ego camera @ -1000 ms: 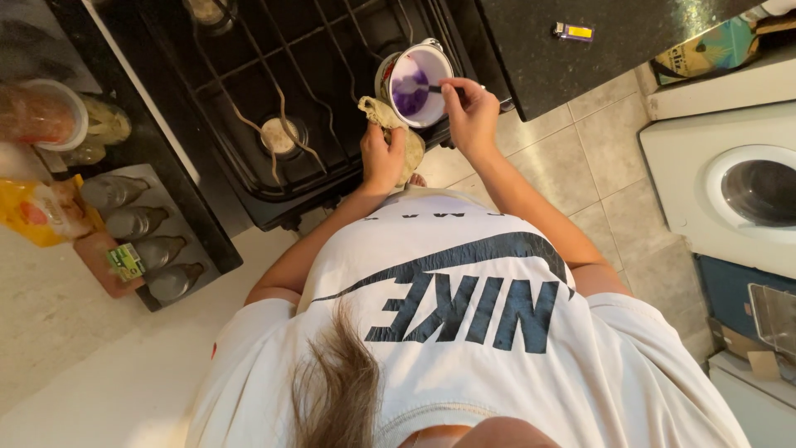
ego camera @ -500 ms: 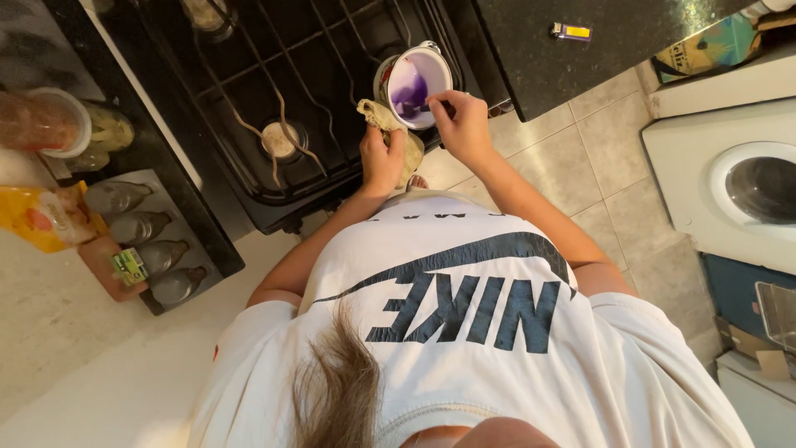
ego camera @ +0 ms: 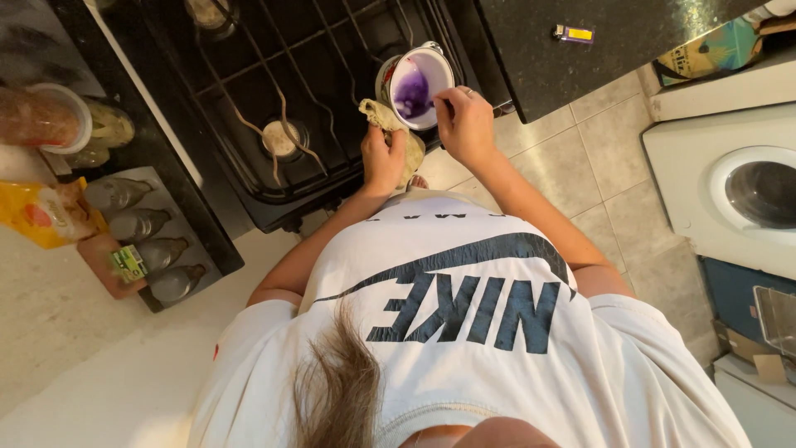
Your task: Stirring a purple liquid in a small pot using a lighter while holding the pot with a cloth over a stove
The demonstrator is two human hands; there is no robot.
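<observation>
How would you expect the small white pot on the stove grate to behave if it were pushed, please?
The small white pot holds only shallow purple liquid, so it is probably light. Perched on thin grate bars, it could slide or tip. The left hand steadies it through a cloth, which suggests it is hot.

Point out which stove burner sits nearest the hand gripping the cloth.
The round bare burner just left of the left hand and its cloth; the other visible burner sits at the far top edge.

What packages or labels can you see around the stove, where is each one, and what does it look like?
Yellow-orange bag: far left counter, crumpled, soft.
Green and yellow label: small rectangle beside the row of grey bottles, on a reddish-brown flat item.
Teal printed box: top right, beside the dark counter.
Small yellow and purple item: on the dark counter, oblong.
</observation>
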